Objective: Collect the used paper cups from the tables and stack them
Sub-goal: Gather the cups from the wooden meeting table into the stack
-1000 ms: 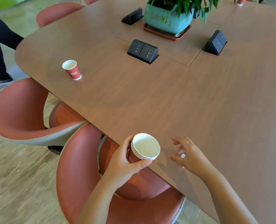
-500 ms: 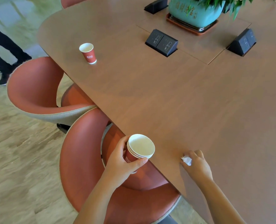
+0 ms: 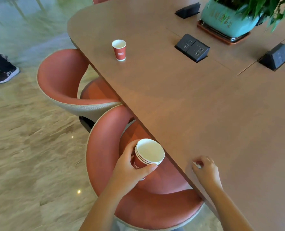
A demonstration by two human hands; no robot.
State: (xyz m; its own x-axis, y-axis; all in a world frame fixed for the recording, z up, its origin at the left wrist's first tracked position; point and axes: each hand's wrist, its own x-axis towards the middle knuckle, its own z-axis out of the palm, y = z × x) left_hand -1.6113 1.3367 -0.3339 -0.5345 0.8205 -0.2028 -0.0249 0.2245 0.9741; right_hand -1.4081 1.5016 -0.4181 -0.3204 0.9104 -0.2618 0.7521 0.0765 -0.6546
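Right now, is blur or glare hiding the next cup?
Head view: the lone cup and the stack of cups in the left hand are sharp; the floor is smeared by motion, with two small glints; the white scrap pinched by the right hand is too small to identify; no harsh glare on the table.

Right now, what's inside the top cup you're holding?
Nothing: the top cup of the stack in the left hand shows just its white inside. The cups nested under it are covered, except their rims.
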